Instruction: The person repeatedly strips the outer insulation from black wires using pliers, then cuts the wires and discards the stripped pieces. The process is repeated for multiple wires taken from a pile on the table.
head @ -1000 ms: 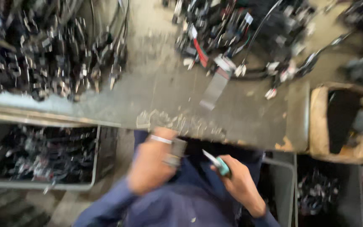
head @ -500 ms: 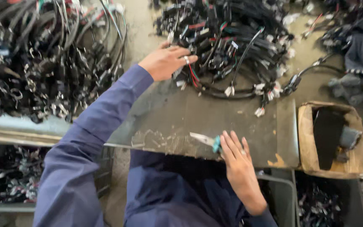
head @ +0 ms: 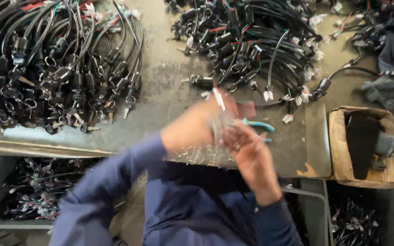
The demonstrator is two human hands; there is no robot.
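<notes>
- Left hand point(head: 192, 130) centre frame, heavily blurred, closed around a wire piece point(head: 218, 98) with a red and white end sticking up; grip looks clamped but blur hides the fingers.
- Right hand point(head: 242, 143) just right of it, touching or nearly touching the left; teal-handled cutters point(head: 257, 125) poking out toward the right, fingers wrapped on the handles.
- Cutter tips hidden by blur; can't tell whether on the wire or beside it.
- Metal bench point(head: 169, 86) under both hands; small pale wire offcuts point(head: 201, 156) scattered at its near edge, just below the hands.
- Big pile of black cable-and-key assemblies point(head: 55, 68) upper left; second tangled heap of harnesses point(head: 251, 41) upper centre to right.
- Cardboard box point(head: 338, 150) right of frame with dark parts inside.
- Risk, judged: fingers close to the cutter tips, so a nick if hands meet fast.
- Risk, judged: wire piece slipping from the left hand into the upper heap, hard to find again.
- Risk, judged: offcuts near the edge brushed off by a sleeve.
</notes>
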